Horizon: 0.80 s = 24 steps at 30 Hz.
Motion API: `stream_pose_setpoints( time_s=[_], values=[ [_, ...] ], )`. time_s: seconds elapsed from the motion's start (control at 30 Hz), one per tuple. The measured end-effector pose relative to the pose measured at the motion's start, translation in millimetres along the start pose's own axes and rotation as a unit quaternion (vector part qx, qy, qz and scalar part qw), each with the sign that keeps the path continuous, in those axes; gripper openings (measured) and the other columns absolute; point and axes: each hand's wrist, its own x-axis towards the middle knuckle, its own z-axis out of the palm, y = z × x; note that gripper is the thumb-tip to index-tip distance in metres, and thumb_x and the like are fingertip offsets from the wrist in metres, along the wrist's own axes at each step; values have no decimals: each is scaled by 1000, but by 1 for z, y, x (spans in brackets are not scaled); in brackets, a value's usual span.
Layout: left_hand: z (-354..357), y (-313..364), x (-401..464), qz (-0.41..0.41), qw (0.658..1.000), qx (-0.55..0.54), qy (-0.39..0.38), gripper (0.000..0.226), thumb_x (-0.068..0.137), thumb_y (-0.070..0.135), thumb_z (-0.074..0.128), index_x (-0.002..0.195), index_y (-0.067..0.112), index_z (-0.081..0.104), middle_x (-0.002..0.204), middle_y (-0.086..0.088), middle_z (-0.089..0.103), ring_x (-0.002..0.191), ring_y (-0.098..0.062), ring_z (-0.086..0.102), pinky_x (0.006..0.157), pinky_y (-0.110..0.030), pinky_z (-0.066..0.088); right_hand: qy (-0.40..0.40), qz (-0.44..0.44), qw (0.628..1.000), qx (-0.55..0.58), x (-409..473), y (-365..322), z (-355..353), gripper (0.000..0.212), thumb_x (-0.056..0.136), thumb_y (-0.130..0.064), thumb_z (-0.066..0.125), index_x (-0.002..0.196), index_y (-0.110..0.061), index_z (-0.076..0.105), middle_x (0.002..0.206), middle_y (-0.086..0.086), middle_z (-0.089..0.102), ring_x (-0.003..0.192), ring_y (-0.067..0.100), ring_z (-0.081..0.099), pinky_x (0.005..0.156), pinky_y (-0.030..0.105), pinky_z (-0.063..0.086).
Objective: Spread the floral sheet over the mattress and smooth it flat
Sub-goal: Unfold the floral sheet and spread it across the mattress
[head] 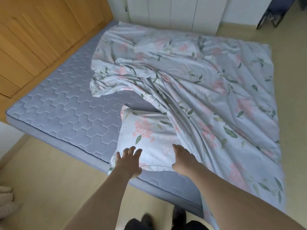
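Half the mattress [54,103] lies bare; the floral sheet [207,90] is bunched in wrinkles over its right side. Both hands reach a folded-over near corner, left hand [128,161] spread-fingered and the right hand [183,161] flat, neither gripping. Spreading and smoothing remain.

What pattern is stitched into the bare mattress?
Interlocking hexagon-like quilting on the grey-blue mattress, clearest in the head view.

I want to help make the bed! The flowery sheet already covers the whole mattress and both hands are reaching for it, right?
Not quite. The head view shows the floral sheet bunched up, leaving the mattress partly bare. Both hands, left hand and right hand, do reach it.
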Motion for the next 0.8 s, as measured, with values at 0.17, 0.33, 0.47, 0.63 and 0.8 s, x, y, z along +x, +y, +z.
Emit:
stream_pose_setpoints(
  time_s=[0.17, 0.33, 0.47, 0.63, 0.8],
  values=[
    [48, -10, 135, 50, 998, 23, -42, 98, 82, 39, 62, 151, 32, -8, 159, 0, -16, 146, -26, -14, 115, -60, 6, -44, 15, 998, -52, 117, 7, 71, 98, 86, -15, 57, 152, -23, -15, 160, 3, -18, 148, 24, -10, 120, 43, 0],
    [130, -18, 238, 77, 994, 81, -3, 117, 74, 44, 66, 146, 35, -25, 152, -3, -38, 141, -30, -31, 103, -75, -1, -28, 53, 989, -133, 217, 44, 152, 126, 70, -37, 71, 148, -18, -26, 153, 4, -34, 143, 27, -29, 113, 48, -21],
    [196, -22, 279, 96, 987, 130, 11, 130, 67, 62, 65, 141, 31, -37, 145, -9, -47, 137, -36, -36, 94, -80, -8, 72, 31, 974, -211, 262, 66, 229, 116, 72, -34, 69, 150, -8, -12, 154, 12, -28, 142, 38, -23, 116, 54, -12],
    [228, -11, 300, 110, 984, 130, 43, 111, 81, 61, 54, 146, 27, -29, 151, -15, -37, 140, -43, -25, 96, -81, -3, 26, 109, 956, -272, 295, 57, 263, 98, 86, -22, 54, 143, 11, -18, 147, 32, -34, 136, 51, -28, 109, 62, -21],
    [199, -23, 292, 186, 974, 120, 52, 68, 92, 23, 40, 154, 17, 11, 156, -23, 17, 140, -44, 22, 108, -58, 29, 17, 108, 958, -266, 277, 36, 227, 60, 98, -16, 28, 150, 5, 8, 155, 30, 8, 143, 46, 12, 117, 56, 2]
  ],
)
